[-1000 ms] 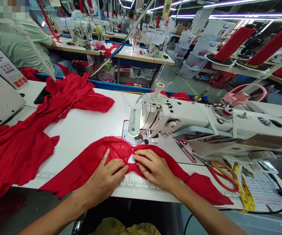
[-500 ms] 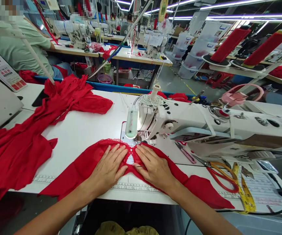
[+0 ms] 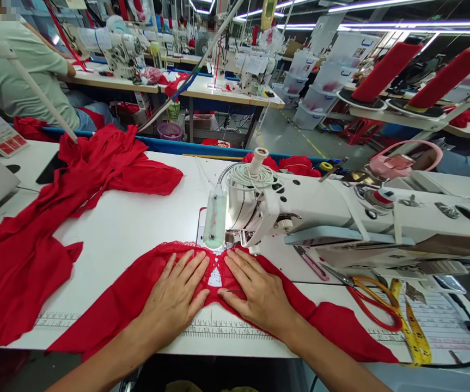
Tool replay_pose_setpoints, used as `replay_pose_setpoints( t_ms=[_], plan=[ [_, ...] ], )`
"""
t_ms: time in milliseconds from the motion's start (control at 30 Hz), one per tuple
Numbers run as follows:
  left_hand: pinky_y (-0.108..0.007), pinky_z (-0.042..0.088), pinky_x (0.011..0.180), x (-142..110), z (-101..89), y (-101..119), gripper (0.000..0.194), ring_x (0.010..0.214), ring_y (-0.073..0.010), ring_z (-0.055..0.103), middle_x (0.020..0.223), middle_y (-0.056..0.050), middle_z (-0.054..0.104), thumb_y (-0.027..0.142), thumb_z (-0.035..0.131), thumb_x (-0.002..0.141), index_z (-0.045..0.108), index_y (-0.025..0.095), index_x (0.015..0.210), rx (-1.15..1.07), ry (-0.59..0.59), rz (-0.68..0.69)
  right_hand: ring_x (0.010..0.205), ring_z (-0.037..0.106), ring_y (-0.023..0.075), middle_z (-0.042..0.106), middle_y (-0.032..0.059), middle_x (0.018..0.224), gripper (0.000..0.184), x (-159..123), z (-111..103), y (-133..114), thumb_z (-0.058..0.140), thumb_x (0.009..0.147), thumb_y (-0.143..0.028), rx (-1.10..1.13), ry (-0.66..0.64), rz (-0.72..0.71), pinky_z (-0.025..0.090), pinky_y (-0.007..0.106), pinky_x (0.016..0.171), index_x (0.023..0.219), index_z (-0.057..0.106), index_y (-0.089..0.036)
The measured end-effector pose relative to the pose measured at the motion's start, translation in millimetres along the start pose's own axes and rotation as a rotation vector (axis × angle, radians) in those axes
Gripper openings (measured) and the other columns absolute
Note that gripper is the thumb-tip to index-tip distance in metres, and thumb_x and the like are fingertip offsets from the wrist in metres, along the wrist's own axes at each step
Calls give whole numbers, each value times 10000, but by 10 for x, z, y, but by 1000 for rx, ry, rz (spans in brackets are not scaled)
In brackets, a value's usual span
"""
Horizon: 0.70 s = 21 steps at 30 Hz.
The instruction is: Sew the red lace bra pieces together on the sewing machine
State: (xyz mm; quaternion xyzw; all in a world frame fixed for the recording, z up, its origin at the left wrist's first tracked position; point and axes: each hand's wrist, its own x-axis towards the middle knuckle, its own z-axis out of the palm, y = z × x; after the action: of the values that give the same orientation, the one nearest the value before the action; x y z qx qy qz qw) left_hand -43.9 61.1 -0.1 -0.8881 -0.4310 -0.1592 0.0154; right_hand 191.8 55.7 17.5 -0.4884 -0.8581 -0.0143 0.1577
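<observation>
A red lace-edged garment (image 3: 114, 296) lies spread across the front of the white sewing table, with a small pale triangular gap at its middle. My left hand (image 3: 177, 294) rests flat on the garment left of that gap, fingers stretched out. On the right side of the gap, my right hand (image 3: 257, 291) presses the cloth flat, its fingers also extended. Just beyond the fingertips stands the head of a white sewing machine (image 3: 320, 201), its needle area partly hidden behind a pale green guard (image 3: 215, 218).
Piled red fabric (image 3: 55, 234) covers the table's left side. To the right lie scissors (image 3: 376, 305), pink-handled snips (image 3: 312, 264) and a yellow tape measure (image 3: 416, 332). A printed ruler (image 3: 218, 328) runs along the front edge. Red thread cones (image 3: 388, 71) stand behind; a co-worker (image 3: 26, 71) sits far left.
The view has shifted slightly, so the table and machine appear a little lower. Both hands stay flat on the garment in nearly the same place.
</observation>
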Motion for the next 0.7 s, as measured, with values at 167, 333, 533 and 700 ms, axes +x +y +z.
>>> replay_pose_setpoints(
  t_ms=[167, 333, 533, 700],
  plan=[
    [-485, 273, 1177, 11, -10, -10, 529, 1352, -293, 477, 1523, -55, 502, 410, 421, 1030, 423, 189, 1511, 46, 18, -6, 1216, 617, 327, 584, 107, 1425, 591, 1, -6, 7, 585, 942, -474, -16, -4, -10, 645, 382, 804, 1398, 575, -99],
    [-468, 272, 1161, 25, -24, -4, 529, 1307, -290, 499, 1492, -68, 536, 411, 417, 1029, 446, 162, 1495, 67, 53, 14, 1199, 617, 329, 602, 111, 1408, 609, 5, -7, 14, 590, 936, -484, -33, -2, -20, 648, 363, 750, 1411, 563, -105],
    [-500, 321, 1128, 29, -42, 1, 511, 1293, -293, 506, 1479, -67, 541, 376, 435, 1027, 421, 229, 1515, 44, 31, 10, 1216, 585, 348, 582, 88, 1424, 527, 51, -83, -33, 588, 936, -458, -91, -116, -15, 618, 324, 555, 1445, 532, -338],
    [-533, 344, 1105, 29, -47, 8, 477, 1288, -313, 508, 1460, -79, 555, 350, 456, 1016, 476, 234, 1478, 56, 6, 13, 1201, 575, 356, 599, 111, 1391, 497, 75, -103, -49, 553, 954, -450, -127, -139, -21, 580, 279, 493, 1437, 541, -333]
  ],
)
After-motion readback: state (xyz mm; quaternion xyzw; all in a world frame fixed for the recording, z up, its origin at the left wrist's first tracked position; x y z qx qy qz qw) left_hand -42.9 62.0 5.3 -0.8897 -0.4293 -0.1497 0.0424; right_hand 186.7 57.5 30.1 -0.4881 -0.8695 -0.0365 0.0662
